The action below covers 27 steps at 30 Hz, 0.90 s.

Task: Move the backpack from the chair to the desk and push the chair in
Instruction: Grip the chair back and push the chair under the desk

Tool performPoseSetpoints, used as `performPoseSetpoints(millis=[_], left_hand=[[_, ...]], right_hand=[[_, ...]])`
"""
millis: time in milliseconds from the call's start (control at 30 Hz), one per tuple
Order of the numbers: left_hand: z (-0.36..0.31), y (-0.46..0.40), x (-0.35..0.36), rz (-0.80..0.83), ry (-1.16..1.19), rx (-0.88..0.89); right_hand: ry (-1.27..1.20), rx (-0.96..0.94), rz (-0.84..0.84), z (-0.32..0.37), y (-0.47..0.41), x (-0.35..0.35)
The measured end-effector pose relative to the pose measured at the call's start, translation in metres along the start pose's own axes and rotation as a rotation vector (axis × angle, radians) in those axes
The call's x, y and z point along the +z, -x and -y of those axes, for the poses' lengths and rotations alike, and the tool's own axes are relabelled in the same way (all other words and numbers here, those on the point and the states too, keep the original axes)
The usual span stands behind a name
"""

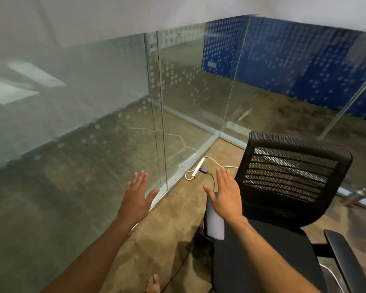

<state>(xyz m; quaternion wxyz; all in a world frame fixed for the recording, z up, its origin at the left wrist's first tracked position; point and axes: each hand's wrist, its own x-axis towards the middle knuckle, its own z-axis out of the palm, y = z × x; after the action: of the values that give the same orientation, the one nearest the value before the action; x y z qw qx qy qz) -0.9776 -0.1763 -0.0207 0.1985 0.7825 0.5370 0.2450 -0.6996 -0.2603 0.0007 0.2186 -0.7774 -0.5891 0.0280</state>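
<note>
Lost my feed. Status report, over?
Left hand and right hand open, empty. Chair seat bare; no backpack or desk in view. Power strip on floor nearby.

Glass, mesh and mottled floor: the surfaces in view

The chair [283, 204] has a backrest of black open mesh, matt, with horizontal slats showing through; its seat looks like matt black cloth, and the armrest [344, 265] at lower right is smooth dark plastic with a dull sheen. The glass partitions [184, 102] across the middle of the frame are glossy and reflective, dotted with frosted spots and set in pale brushed-metal frames. The floor [167, 233] is a mottled brown, matt and rough-looking. The power strip [198, 170] near centre is smooth white plastic, its cable likewise. At upper right, a blue panel [283, 60] looks matt.
</note>
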Motion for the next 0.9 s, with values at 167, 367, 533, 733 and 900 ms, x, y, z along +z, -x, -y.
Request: performPoseSetpoints(millis=[167,367,533,733,900], left_hand=[[0.027,-0.068,-0.016,0.006,-0.078,0.103],[0.052,-0.134,-0.034,0.023,-0.088,0.162],[0.061,-0.172,-0.034,0.041,-0.066,0.204],[0.066,-0.218,-0.02,0.11,-0.061,0.197],[0.066,-0.261,-0.004,0.137,-0.047,0.245]], right_hand=[[0.005,0.041,-0.03,0.018,-0.054,0.02],[0.028,0.124,-0.051,0.036,-0.101,0.039],[0.052,0.166,-0.059,0.042,-0.127,0.05],[0.063,0.216,-0.063,0.037,-0.158,0.063],[0.045,0.238,-0.085,0.03,-0.193,0.076]])
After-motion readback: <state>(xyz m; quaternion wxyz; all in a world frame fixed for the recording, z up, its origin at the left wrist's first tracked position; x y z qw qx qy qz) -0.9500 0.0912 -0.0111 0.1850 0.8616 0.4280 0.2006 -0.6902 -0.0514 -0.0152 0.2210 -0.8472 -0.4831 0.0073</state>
